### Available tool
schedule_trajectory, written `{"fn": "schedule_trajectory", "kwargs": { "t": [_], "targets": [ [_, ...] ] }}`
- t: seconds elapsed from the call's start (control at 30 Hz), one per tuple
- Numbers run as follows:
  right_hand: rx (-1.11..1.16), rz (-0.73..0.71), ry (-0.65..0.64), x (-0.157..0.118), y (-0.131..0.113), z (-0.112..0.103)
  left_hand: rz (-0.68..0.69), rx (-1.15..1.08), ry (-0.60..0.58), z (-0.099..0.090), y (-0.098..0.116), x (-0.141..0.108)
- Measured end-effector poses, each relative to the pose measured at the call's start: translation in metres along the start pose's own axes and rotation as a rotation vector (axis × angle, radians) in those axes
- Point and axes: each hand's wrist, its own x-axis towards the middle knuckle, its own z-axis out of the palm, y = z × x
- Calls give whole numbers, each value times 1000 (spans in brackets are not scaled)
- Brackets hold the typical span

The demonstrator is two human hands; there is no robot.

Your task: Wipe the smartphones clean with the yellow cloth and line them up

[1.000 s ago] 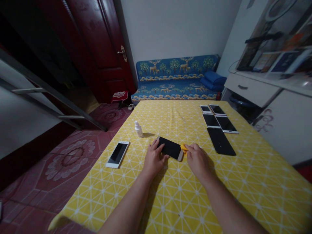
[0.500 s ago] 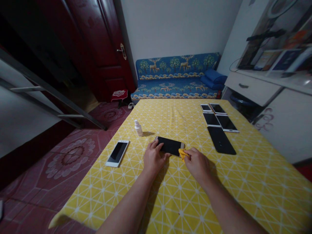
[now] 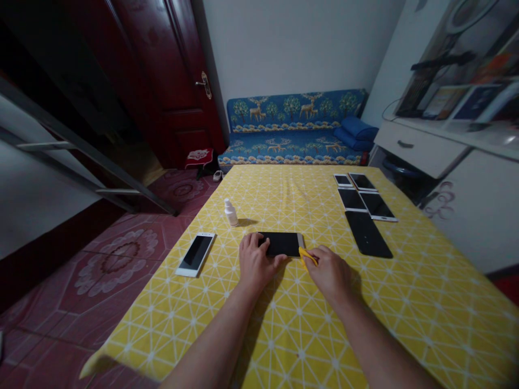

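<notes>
In the head view a smartphone (image 3: 283, 244) with a black screen and gold ends lies on the table. My left hand (image 3: 257, 261) grips its left end, with fingers over the far edge and screen and the thumb along the near edge. A small yellow cloth (image 3: 308, 256) is pinched in my right hand (image 3: 330, 273), touching the phone's near right corner. Part of the cloth is hidden by the fingers. To the left lies a white smartphone (image 3: 196, 254), screen up. A small white bottle (image 3: 231, 213) stands upright beyond my left hand.
Several phones, one a white-edged phone (image 3: 378, 205), lie grouped at the table's right beside a larger black device (image 3: 367, 234). A yellow patterned cloth (image 3: 300, 324) covers the table. Behind it is a blue sofa (image 3: 284, 143), with a white cabinet (image 3: 462, 205) at the right.
The phone under my left hand has turned from slanting down to the right to lying nearly level. My right hand has stayed near its right end with the yellow cloth.
</notes>
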Motion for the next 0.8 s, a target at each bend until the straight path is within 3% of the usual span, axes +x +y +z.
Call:
{"fn": "schedule_trajectory", "kwargs": {
  "t": [0.3, 0.53, 0.8],
  "targets": [
    [5, -11, 60, 17, 15, 7, 125, -81, -119, -2, 2, -6],
    [40, 25, 45, 29, 20, 4, 66, -255, -149, -17, 16, -10],
    [65, 9, 46, 29, 25, 8, 151, -376, -214, -14, 16, -12]
  ]
}}
